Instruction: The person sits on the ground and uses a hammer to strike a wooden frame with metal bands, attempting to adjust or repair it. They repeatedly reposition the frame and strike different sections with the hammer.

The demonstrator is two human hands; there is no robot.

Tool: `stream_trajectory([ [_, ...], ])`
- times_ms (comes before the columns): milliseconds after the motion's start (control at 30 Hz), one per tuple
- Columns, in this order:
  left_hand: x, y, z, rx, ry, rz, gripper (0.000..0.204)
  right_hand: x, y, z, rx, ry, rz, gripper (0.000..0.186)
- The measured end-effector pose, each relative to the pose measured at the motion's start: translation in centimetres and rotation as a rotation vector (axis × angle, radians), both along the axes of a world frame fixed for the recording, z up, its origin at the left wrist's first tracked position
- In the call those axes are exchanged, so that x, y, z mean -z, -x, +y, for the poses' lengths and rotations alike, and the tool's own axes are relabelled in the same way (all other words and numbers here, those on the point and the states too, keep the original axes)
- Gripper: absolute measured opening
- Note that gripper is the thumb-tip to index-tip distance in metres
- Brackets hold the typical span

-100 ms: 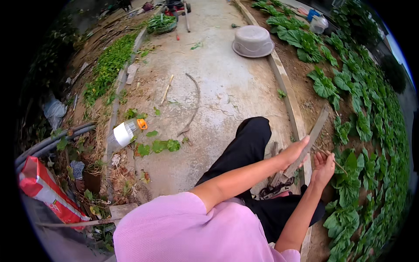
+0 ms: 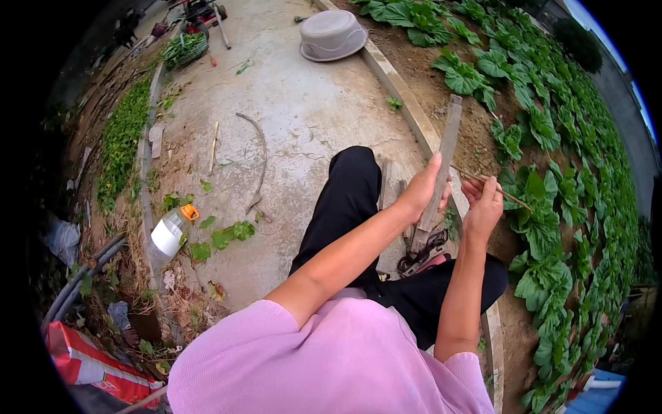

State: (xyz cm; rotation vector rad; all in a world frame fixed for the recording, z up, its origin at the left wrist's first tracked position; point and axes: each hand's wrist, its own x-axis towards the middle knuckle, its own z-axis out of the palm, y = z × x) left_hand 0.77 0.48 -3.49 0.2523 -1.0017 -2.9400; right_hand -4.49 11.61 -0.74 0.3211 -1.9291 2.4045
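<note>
My left hand (image 2: 427,183) grips a flat, weathered wooden board (image 2: 448,131), which slants upward over the concrete edging, its far end over the soil. Just right of it, my right hand (image 2: 485,205) pinches a thin brown stick (image 2: 514,198) that crosses toward the cabbage leaves. Below the board, between my bent legs in black trousers (image 2: 331,221), lie more wood pieces (image 2: 385,181) and a dark, tangled strap-like object (image 2: 426,254), partly hidden.
Concrete path (image 2: 283,103) with a bent branch (image 2: 259,159), a clear jug with orange cap (image 2: 167,235), an upturned grey basin (image 2: 332,34). Cabbages (image 2: 545,228) grow right of the edging (image 2: 393,81). A red sack (image 2: 89,359), hoses, basket of greens (image 2: 185,48) and red machine are left.
The whole view has shifted, with the scene sitting higher and further left. The board in my left hand looks more upright, and both hands appear higher in the picture.
</note>
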Motion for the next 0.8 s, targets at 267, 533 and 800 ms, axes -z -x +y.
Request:
stream_trajectory([
  [267, 5.1, -1.1, -2.3, 0.240, -0.002, -0.064, 0.056, 4.8, -1.6, 0.1, 0.037, -0.141, 0.153, 0.025],
  [533, 7.7, -1.7, 0.0, 0.184, 0.531, -0.146, 0.036, 6.7, -2.3, 0.5, 0.110, -0.425, 0.378, 0.017],
  [800, 10.4, 0.6, 0.3, 0.006, 0.796, -0.111, 0.039, 8.0, -1.7, 1.4, 0.175, -0.357, 0.217, 0.021],
])
